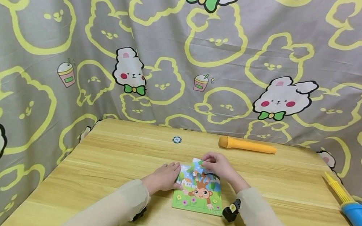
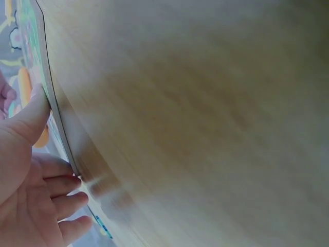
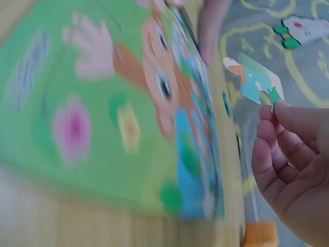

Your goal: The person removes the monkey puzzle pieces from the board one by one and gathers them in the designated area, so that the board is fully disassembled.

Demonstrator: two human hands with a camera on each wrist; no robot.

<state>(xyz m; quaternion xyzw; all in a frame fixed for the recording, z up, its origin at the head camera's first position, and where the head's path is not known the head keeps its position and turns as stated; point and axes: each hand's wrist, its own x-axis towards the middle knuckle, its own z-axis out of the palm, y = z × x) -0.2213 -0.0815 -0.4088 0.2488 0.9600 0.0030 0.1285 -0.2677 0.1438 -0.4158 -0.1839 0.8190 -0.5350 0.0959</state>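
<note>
Puzzle (image 1: 196, 209) lies on the table (image 1: 115, 154); the right hand (image 1: 218, 164) pinches 1 piece (image 1: 196, 164) between thumb and fingers near its 12 o'clock edge. The left hand (image 1: 164, 177), fingers loosely extended, touches the 10 o'clock edge. Lowered at a wrong angle, the piece could jam; too light a left touch might let the board slide. Blur makes the gap's outline uncertain.

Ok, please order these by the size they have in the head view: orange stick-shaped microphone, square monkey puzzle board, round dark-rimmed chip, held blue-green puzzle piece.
1. Monkey puzzle board
2. Microphone
3. Puzzle piece (visible part)
4. Chip
</note>
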